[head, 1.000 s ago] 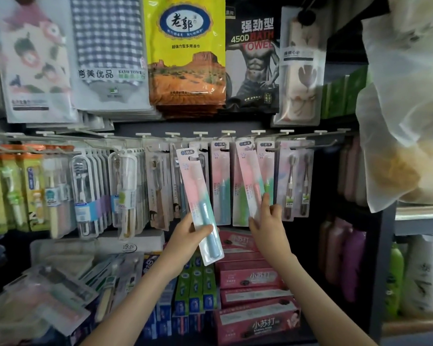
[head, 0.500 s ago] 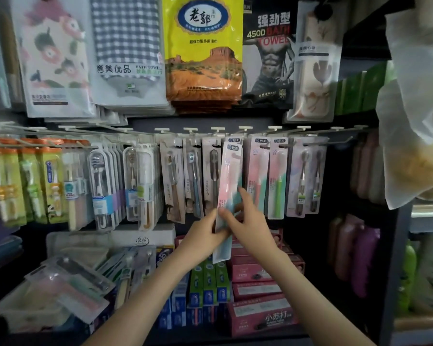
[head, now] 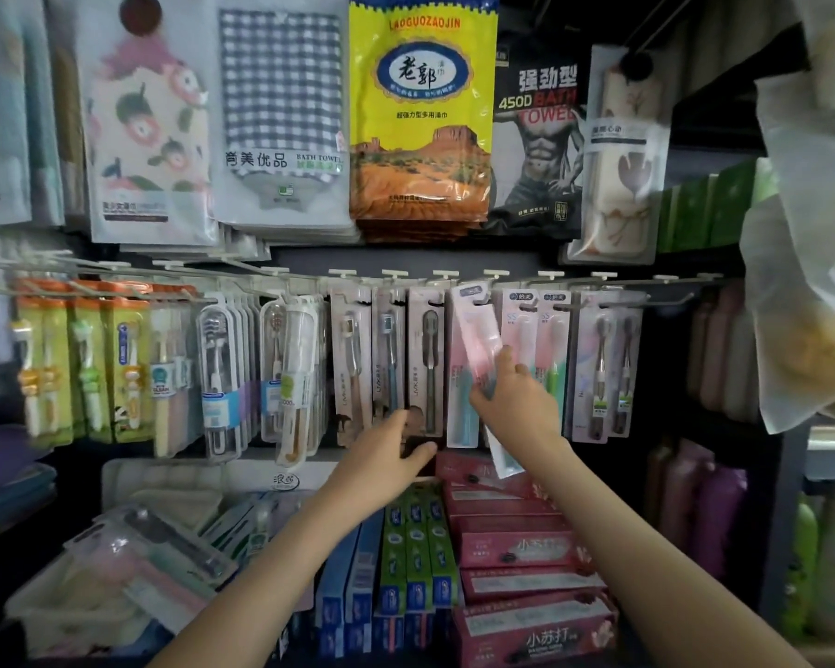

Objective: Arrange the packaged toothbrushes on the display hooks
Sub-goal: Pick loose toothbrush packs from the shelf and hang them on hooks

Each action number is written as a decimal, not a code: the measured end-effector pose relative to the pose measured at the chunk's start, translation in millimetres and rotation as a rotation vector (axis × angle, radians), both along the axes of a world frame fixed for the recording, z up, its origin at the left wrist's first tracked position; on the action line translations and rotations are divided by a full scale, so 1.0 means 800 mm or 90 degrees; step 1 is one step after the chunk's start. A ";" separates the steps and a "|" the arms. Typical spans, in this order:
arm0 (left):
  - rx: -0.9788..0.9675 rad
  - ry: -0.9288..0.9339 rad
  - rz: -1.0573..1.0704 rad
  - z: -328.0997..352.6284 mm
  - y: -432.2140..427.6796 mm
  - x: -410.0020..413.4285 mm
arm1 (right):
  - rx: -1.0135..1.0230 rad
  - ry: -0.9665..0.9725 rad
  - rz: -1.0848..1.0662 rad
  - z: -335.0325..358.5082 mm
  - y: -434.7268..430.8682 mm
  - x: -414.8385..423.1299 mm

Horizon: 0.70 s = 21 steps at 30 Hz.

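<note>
My right hand (head: 517,402) grips a pink-and-teal packaged toothbrush (head: 478,339), tilted with its top near a hook (head: 495,273) in the middle of the rail. My left hand (head: 386,458) hovers lower, fingers relaxed and holding nothing, just below the hanging grey toothbrush packs (head: 425,364). More pink and green packs (head: 536,339) hang to the right of the held one. A basket (head: 30,614) at lower left holds several loose toothbrush packs (head: 155,542).
Bath towel packages (head: 420,118) hang on the row above. Toothpaste boxes (head: 526,547) are stacked on the shelf below the hooks. Orange children's toothbrush packs (head: 68,359) hang at far left. Plastic bags (head: 811,233) bulge in at the right, bottles (head: 714,503) beneath them.
My left hand has let go of the pack and dropped below the hooks. My right hand now holds it alone, raised and shifted right toward the rail.
</note>
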<state>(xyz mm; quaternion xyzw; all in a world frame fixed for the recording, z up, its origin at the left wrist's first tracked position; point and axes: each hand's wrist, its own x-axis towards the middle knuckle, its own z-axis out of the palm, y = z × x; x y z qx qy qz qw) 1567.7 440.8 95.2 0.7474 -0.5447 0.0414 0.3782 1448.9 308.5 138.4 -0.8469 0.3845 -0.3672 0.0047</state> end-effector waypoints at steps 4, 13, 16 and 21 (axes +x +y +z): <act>-0.014 -0.012 0.016 -0.006 0.008 0.017 | 0.021 0.024 -0.039 0.011 -0.014 0.013; -0.056 -0.021 0.130 -0.054 0.085 0.055 | 0.045 -0.096 0.018 -0.032 0.040 0.046; -0.033 -0.012 0.182 -0.084 0.133 0.070 | -0.047 -0.112 0.170 -0.085 0.097 0.077; -0.023 0.041 0.240 -0.131 0.212 0.106 | 0.088 0.129 0.419 -0.158 0.198 0.163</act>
